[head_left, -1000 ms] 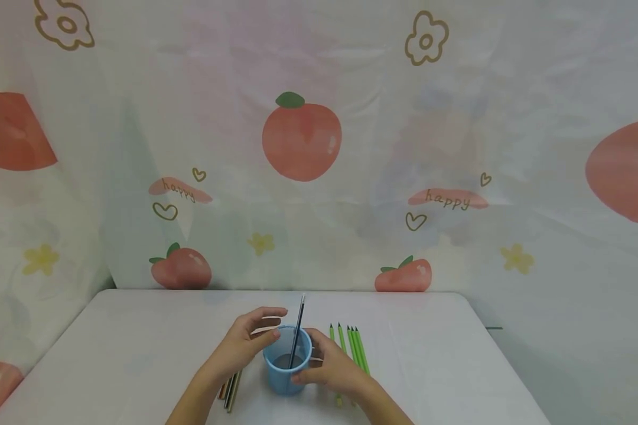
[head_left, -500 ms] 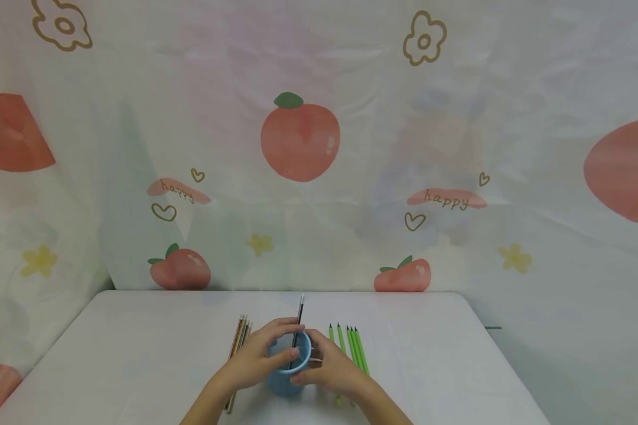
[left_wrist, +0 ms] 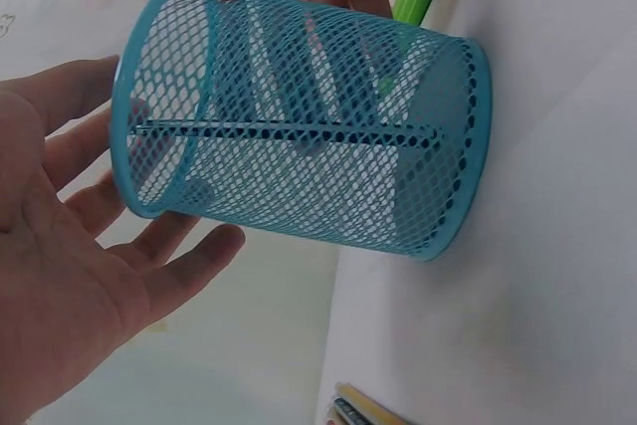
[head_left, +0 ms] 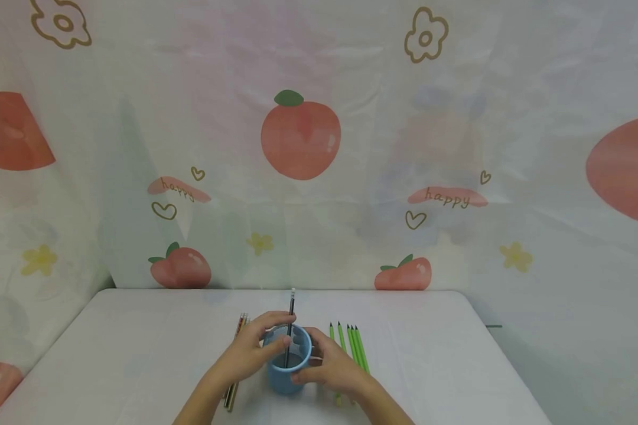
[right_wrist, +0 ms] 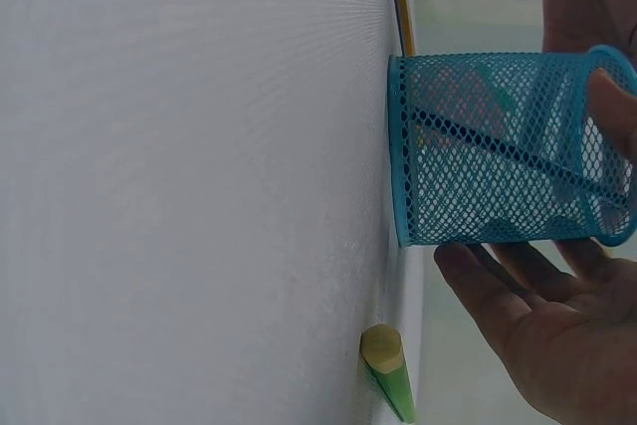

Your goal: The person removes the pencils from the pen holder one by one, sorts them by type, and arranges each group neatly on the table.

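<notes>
In the head view a light blue mesh pencil cup [head_left: 288, 381] stands upright on the table. My right hand [head_left: 332, 366] holds its right side, thumb at the near rim and fingers behind. My left hand [head_left: 250, 348] is at the cup's left rim. Its index finger and thumb meet a dark pencil [head_left: 291, 304] with a white eraser end, apparently pinching it. That pencil stands inside, its lower end near the cup's floor; through the mesh the left wrist view shows the dark shaft [left_wrist: 299, 132]. In the right wrist view my right hand's fingers [right_wrist: 528, 296] lie along the cup wall.
Several light green pencils [head_left: 357, 351] lie on the white table [head_left: 436, 360] right of the cup. More pencils [head_left: 231, 398], gold and dark, lie to the left, partly under my left arm. A fruit-print cloth [head_left: 319, 236] hangs behind the table's back edge.
My left hand came right over the cup to the pencil, then drew back slightly left. The pencil's upper end shifted left and stands more upright. My right hand has stayed on the cup.
</notes>
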`<state>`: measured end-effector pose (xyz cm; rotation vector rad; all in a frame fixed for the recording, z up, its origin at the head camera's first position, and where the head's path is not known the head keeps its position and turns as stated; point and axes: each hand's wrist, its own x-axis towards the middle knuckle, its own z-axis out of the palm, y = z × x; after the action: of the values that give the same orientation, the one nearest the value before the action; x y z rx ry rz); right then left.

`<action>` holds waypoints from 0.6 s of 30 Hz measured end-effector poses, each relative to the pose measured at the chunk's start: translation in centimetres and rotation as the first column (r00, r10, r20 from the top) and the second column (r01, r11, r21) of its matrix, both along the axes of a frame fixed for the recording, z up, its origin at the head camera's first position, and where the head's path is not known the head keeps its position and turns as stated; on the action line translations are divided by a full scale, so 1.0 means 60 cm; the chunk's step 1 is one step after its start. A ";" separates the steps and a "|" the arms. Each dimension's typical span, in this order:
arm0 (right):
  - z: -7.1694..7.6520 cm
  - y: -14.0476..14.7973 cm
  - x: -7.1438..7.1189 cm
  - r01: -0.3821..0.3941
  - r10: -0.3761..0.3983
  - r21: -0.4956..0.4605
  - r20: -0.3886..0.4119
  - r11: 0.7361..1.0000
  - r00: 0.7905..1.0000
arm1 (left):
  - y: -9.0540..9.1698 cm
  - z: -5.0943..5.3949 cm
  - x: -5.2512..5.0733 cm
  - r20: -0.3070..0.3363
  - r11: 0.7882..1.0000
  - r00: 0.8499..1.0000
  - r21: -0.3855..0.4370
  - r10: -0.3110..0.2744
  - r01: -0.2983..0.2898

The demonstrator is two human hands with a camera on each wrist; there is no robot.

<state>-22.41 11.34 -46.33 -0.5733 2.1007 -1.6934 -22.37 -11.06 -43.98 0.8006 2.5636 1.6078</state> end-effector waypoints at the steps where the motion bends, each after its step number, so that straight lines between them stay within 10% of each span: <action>1: 0.000 0.000 0.000 0.002 -0.002 0.002 -0.002 1.000 1.000 | -0.002 0.002 0.000 0.002 1.000 1.000 0.006 0.002 -0.002; 18: 0.002 -0.002 -0.005 0.021 -0.022 0.024 0.030 0.999 0.999 | -0.025 0.035 0.006 -0.016 0.996 0.999 0.078 0.033 -0.031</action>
<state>-22.68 11.23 -46.21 -0.5159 2.1099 -1.6760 -21.98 -12.57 -41.88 0.7865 2.5530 1.7270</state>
